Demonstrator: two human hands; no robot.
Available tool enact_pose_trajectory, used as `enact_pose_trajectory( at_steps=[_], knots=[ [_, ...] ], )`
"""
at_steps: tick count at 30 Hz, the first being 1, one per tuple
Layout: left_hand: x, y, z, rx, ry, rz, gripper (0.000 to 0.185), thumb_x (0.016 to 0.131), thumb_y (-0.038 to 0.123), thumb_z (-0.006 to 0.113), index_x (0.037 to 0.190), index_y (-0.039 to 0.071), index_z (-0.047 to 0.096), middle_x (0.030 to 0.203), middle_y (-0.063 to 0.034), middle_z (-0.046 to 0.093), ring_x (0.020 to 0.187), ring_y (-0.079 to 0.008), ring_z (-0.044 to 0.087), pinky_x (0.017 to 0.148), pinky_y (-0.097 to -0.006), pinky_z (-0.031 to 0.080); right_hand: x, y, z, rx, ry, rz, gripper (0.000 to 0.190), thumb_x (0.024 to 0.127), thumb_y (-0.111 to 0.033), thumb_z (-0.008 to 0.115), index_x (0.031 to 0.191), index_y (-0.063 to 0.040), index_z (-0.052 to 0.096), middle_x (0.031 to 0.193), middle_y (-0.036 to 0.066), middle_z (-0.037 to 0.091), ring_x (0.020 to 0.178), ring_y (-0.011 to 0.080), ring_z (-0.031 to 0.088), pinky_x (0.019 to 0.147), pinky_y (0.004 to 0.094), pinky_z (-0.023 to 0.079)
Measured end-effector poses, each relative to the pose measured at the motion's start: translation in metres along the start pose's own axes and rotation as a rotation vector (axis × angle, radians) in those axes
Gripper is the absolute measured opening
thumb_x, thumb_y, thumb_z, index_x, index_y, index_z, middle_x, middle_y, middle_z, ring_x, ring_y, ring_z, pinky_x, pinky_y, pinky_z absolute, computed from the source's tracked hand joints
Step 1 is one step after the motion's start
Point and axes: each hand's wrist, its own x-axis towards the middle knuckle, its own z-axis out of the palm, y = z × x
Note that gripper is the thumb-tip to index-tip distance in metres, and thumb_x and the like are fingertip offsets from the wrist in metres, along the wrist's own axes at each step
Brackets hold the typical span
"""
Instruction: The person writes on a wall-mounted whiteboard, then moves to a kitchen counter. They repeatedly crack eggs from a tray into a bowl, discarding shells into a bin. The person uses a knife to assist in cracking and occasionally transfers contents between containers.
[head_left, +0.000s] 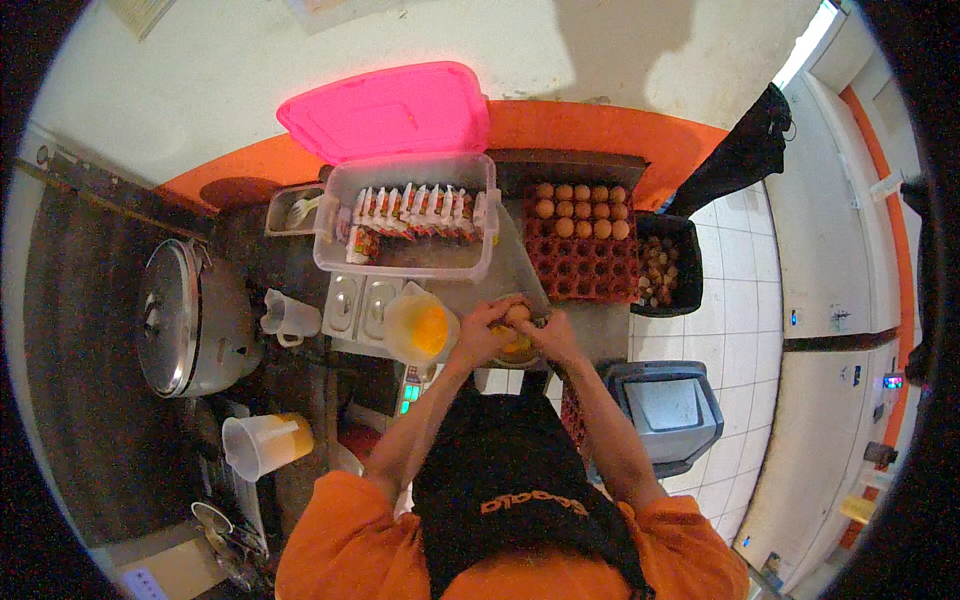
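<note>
A brown egg (517, 313) is held above a round bowl (517, 361) with yellow egg content in it. My left hand (484, 331) grips the egg from the left. From the other side, my right hand (553, 334) closes in with its fingers on the egg; its fingertips are partly hidden. Just left of my hands stands a translucent plastic jug (397, 330) with orange-yellow egg liquid. Beyond my right hand lies a dark red egg tray (581, 266), with brown eggs in its far rows and bare cups in the near ones.
A clear plastic box (405, 259) of small packets has its pink lid (390, 112) raised. Eggshells fill a black bin (682, 292); a grey swing-lid bin (664, 405) stands nearer. Leftward are a large lidded pot (217, 322), an upturned jug (292, 316) and another jug (262, 446).
</note>
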Motion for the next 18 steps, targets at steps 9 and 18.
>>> enact_pose_trajectory(
  at_steps=[9, 18],
  knots=[
    [-0.003, -0.036, 0.030, 0.039, 0.020, 0.113, 0.057, 0.082, 0.014, 0.079, 0.137, 0.012, 0.068, 0.138, -0.0155, 0.066, 0.124, -0.0356, 0.065, 0.107, -0.0430, 0.052, 0.019, 0.063, 0.009, -0.073, -0.032, -0.125, 0.051, 0.078, -0.025, 0.084, 0.119, 0.003, 0.071, 0.104, 0.015, 0.077, 0.091, 0.0215, 0.070, 0.082, 0.0384, 0.057],
    [0.019, -0.082, 0.033, 0.323, -0.168, 0.258, 0.058, 0.087, 0.044, 0.074, 0.137, 0.015, 0.069, 0.135, -0.0161, 0.068, 0.124, -0.0383, 0.064, 0.109, -0.0482, 0.051, 0.012, 0.072, 0.005, -0.364, 0.086, -0.270, 0.065, 0.080, -0.039, 0.081, 0.137, -0.014, 0.065, 0.116, 0.019, 0.075, 0.102, 0.0455, 0.071, 0.091, 0.0528, 0.058]
  ],
)
